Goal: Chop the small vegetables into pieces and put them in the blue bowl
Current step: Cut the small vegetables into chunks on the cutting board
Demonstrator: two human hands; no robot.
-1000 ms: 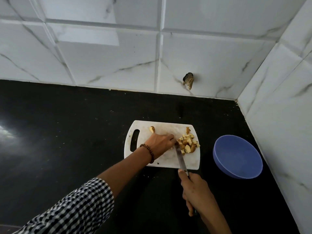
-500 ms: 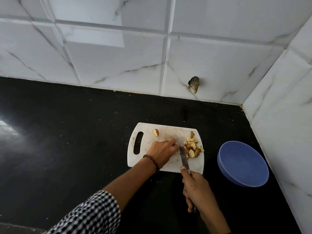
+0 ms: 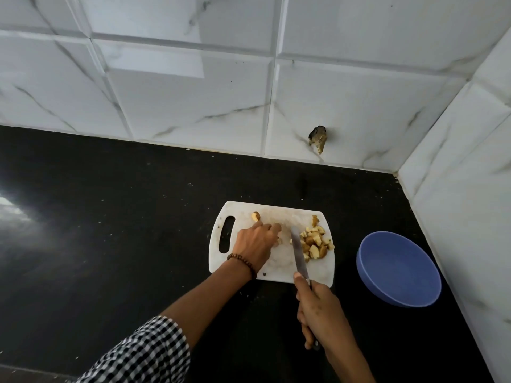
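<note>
Counter is carrying the board. Right hand, gripping the knife, is drawing away from left hand pinching a vegetable piece.

The light is dim and cool, with white glare on the glossy black stone counter far left of the white plastic cutting board. Above the board, white marble-veined wall tiles carry a pale rectangular reflection, their joints bowing from wide-angle distortion.
</note>
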